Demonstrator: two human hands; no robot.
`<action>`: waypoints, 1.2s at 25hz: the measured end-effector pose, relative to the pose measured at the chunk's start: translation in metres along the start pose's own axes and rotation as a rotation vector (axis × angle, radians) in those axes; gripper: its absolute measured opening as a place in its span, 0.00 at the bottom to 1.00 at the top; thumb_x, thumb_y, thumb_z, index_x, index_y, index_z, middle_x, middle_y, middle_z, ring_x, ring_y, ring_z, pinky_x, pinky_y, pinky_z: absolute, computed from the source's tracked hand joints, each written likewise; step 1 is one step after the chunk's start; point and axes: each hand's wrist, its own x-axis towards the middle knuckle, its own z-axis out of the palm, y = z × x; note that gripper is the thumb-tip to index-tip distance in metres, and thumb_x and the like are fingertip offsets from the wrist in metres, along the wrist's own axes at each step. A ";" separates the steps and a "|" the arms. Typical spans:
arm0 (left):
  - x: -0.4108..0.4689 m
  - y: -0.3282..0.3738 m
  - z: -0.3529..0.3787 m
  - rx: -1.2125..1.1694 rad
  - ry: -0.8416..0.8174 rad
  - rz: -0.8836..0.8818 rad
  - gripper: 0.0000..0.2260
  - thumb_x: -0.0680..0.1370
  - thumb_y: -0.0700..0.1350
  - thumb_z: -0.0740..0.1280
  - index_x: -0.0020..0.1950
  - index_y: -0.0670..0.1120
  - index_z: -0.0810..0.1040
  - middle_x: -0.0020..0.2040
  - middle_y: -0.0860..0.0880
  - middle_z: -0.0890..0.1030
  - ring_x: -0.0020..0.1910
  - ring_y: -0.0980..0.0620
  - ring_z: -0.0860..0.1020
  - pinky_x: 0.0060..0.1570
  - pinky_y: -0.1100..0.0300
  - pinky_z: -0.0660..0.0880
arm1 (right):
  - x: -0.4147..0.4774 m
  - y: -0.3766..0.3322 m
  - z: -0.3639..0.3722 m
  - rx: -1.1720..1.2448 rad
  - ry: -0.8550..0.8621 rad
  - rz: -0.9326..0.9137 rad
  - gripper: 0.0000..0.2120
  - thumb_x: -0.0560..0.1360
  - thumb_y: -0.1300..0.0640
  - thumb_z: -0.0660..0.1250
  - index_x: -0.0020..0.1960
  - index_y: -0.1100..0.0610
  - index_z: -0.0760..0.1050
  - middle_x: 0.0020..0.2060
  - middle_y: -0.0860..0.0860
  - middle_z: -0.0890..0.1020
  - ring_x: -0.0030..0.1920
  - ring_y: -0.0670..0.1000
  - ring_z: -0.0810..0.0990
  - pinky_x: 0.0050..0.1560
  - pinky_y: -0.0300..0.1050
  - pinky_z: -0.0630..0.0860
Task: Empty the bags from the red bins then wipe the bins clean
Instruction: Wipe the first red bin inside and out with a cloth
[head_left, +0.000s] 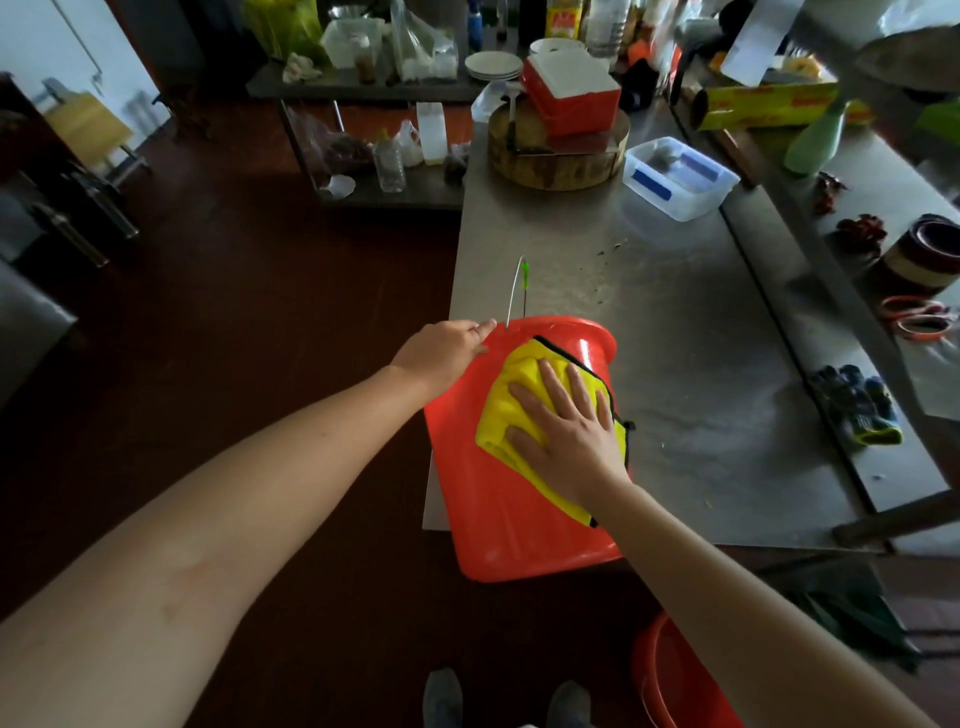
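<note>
Dark red-brown floor (218, 322) fills the left half of the frame. At the upper middle a steel shelf (363, 88) is crowded with bottles, bags and a stack of plates. From the lower left a bare forearm reaches up to the left hand (441, 353), which rests against the rim of a red bin (498, 519). One finger lies straight along the rim edge. The other fingers are hidden against the bin wall, so I cannot tell whether they curl round it.

The red bin lies on its side at the near left corner of the steel surface (675, 338), its base overhanging the edge toward the camera. Its wire handle (514, 296), with a green grip, sticks up beyond the rim. A yellow cloth (506, 405) with dark edging is spread on the bin's upturned side. The right hand (566, 421) lies flat on the yellow cloth, fingers straight and spread, pressing it to the plastic.

Farther back on the surface, a round wooden block (556, 166) carries a red and white box (571, 93). A clear lidded container (675, 176) with blue clips sits just to its right. A pair of dark gloves (857, 405) lies toward the right edge. In the lower right corner a second red bin (670, 675) stands on the floor, only partly in view.
</note>
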 end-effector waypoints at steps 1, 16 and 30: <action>0.000 0.002 -0.002 0.052 -0.015 -0.019 0.21 0.84 0.44 0.60 0.78 0.47 0.65 0.62 0.44 0.79 0.55 0.39 0.80 0.51 0.50 0.77 | -0.015 0.000 0.004 0.003 0.008 0.003 0.29 0.80 0.29 0.49 0.79 0.31 0.48 0.81 0.41 0.41 0.80 0.52 0.33 0.78 0.66 0.42; 0.006 -0.005 -0.012 0.092 -0.053 -0.062 0.27 0.80 0.30 0.53 0.78 0.47 0.65 0.63 0.40 0.80 0.60 0.40 0.80 0.60 0.47 0.76 | -0.075 0.009 0.019 0.052 -0.005 0.004 0.28 0.80 0.28 0.48 0.78 0.29 0.49 0.81 0.39 0.41 0.81 0.51 0.34 0.78 0.67 0.47; -0.006 -0.015 -0.006 0.085 -0.029 -0.084 0.27 0.80 0.32 0.55 0.79 0.46 0.62 0.67 0.41 0.77 0.59 0.37 0.79 0.58 0.48 0.77 | 0.002 0.004 0.005 0.070 0.033 0.080 0.29 0.80 0.29 0.49 0.79 0.33 0.50 0.82 0.42 0.45 0.81 0.51 0.37 0.79 0.63 0.44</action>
